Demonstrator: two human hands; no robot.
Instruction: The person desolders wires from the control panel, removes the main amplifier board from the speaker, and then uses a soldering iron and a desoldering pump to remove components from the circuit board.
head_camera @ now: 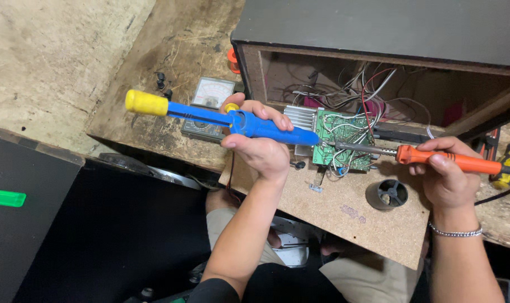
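left hand (259,147) gripping blue solder sucker (249,122), tip at green circuit board (343,140). right hand (447,174) clamped on orange soldering iron (434,158), tip on same board, which sits on table (344,210). risk imo: hot tip slips, melts wires (350,92) nearby.

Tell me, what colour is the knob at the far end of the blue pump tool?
Yellow: the knob tops the blue pump tool in the left hand, clearest in the head view.

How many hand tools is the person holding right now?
2: a blue desoldering pump in the left hand, and an orange soldering iron in the right hand. Both meet over the green circuit board.
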